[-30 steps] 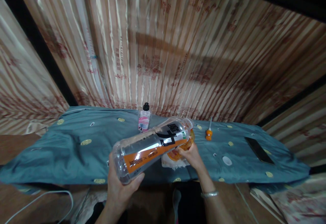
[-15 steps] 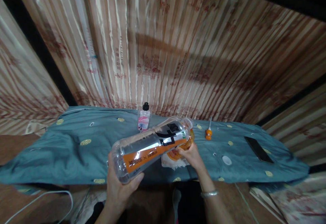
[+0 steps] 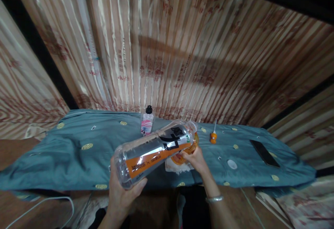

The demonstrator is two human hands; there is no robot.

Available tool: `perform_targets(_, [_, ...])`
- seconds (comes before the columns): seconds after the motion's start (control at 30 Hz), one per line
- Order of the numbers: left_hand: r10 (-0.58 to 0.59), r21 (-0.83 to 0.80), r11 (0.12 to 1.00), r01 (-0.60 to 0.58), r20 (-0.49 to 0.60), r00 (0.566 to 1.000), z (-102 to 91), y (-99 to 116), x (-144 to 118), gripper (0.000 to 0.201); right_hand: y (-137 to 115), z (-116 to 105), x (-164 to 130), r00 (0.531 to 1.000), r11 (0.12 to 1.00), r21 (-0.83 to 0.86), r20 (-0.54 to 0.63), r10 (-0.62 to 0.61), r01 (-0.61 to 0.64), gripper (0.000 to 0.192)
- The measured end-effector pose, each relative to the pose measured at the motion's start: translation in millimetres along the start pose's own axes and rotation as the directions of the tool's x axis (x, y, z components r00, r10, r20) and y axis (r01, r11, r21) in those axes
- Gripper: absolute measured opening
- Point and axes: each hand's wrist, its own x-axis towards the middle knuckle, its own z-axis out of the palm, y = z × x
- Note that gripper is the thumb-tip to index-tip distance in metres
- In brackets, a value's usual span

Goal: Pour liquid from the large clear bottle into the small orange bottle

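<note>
One camera only, worn on the head. Looking forward and down at the blue cloth (image 3: 65, 159), close above it, with the striped curtain (image 3: 167, 55) right behind it.

Dim, warm light from overhead. Glare streaks the satin curtain (image 3: 167, 48) at upper centre; a long shadow bar crosses it. Highlights glint on the bottle (image 3: 153, 149) I hold. Edges bow and smear; corners go black.

Small bottle (image 3: 147, 121) stands behind the tilted big bottle (image 3: 153, 149); phone (image 3: 264, 153) lies far right.
</note>
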Motion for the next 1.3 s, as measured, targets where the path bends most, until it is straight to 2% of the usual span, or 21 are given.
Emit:
perform_targets(0.2, [-0.023,-0.032,0.999,0.023,0.006,1.0,0.8,2,0,0.099,0,0,0,1.0,1.0,-0.007,0.011,-0.011,0.011,0.045])
perform_targets(0.4, [-0.015,0.007,1.0,0.015,0.013,1.0,-2.9,-3,2,0.092,1,1,0,1.0,1.0,0.029,0.004,-0.007,0.006,0.048])
perform_targets(0.6, [-0.003,0.016,1.0,0.003,-0.007,1.0,0.0,0,1,0.093,-2,2,-1,1.0,0.999,0.052,0.007,-0.002,0.001,0.048])
perform_targets(0.77, [0.035,0.032,0.999,-0.036,0.024,0.999,-5.6,-8,3,0.09,-6,2,-2,1.0,1.0,0.026,0.011,0.007,-0.007,0.046])
perform_targets(0.93, [0.001,0.02,1.0,-0.003,0.097,0.995,-12.4,-16,8,0.09,-7,2,-2,1.0,1.0,0.017,0.024,0.005,-0.006,0.044])
perform_targets(1.1, [-0.015,0.026,1.0,0.015,0.012,1.0,-4.0,-6,1,0.09,-6,2,-2,1.0,1.0,0.0,0.009,0.012,-0.012,0.043])
perform_targets(1.3, [-0.008,0.013,1.0,0.008,0.01,1.0,-1.7,-4,0,0.091,-7,3,-2,1.0,0.999,0.027,-0.002,0.023,-0.023,0.045])
